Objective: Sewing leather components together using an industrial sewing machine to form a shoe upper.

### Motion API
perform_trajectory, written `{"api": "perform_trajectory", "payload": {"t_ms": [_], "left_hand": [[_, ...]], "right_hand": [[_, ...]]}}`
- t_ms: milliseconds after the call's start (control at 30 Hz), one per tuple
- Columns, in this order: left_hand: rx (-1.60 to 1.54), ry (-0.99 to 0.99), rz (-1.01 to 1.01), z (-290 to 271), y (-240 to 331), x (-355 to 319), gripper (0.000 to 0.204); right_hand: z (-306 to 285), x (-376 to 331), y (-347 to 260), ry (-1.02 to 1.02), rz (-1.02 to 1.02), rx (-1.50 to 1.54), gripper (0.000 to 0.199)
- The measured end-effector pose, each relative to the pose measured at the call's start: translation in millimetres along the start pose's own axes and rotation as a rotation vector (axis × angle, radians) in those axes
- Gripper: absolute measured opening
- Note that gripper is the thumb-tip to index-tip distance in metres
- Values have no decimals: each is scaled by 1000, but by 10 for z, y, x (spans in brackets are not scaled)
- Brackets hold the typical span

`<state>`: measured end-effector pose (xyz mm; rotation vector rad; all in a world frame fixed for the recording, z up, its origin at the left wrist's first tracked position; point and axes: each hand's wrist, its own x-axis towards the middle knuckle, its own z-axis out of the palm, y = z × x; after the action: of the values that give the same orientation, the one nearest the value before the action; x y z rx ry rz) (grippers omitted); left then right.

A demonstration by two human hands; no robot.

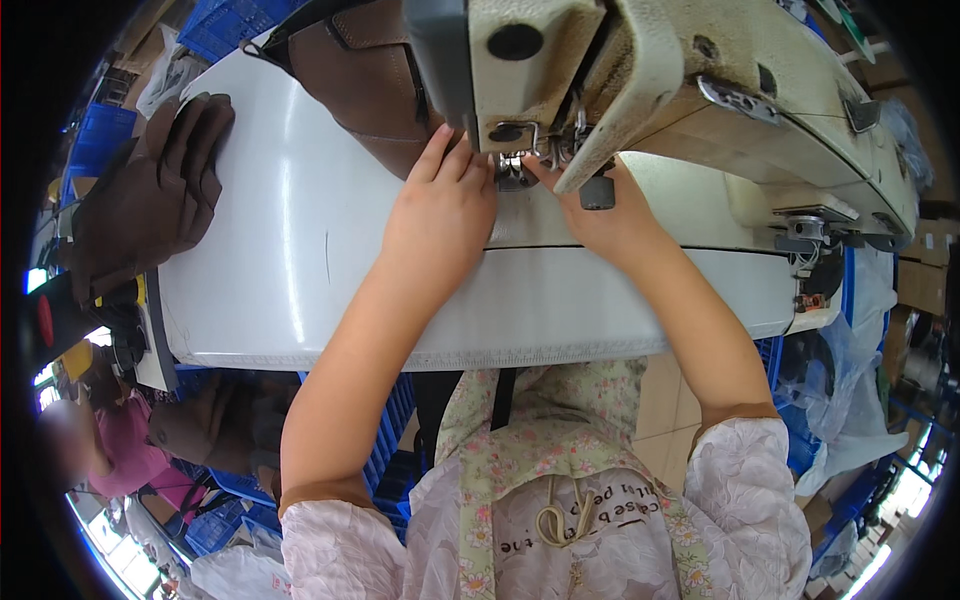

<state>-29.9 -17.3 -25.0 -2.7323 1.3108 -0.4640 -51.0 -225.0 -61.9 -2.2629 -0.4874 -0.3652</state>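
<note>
Under the head of a sewing machine lie both my hands, one on each side of the presser foot. My left hand rests with its fingers stretched forward on the near edge of a brown stitched leather piece, which spreads away to the far left. My right hand reaches in from the right, close to the needle area. Its fingertips are mostly covered by the machine's parts, so what they touch is hidden.
A stack of dark brown leather pieces hangs over the left end of the white sewing table. Blue crates stand beyond and below it. At far left sits a person in pink. Clear plastic bags hang at right.
</note>
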Motion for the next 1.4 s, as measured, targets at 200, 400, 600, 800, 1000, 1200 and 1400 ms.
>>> {"api": "perform_trajectory", "payload": {"t_ms": [200,400,600,800,1000,1200,1400], "left_hand": [[12,62,-3,-10,11,10,26],[-6,72,5,-30,6,19,25],[-12,2,-3,-23,14,17,26],[24,41,20,-4,8,11,25],[54,58,18,0,12,19,23],[56,65,21,0,15,19,23],[72,31,12,-1,21,13,25]], "right_hand": [[-43,-42,-35,47,48,45,18],[-71,-8,-31,-2,8,-20,7],[-86,-25,-52,3,48,-15,8],[-125,-16,-125,1,-57,-155,10],[-128,-3,-128,0,-47,-160,7],[-125,-15,-75,-42,42,-109,11],[-146,-16,-76,-103,184,-69,24]]}}
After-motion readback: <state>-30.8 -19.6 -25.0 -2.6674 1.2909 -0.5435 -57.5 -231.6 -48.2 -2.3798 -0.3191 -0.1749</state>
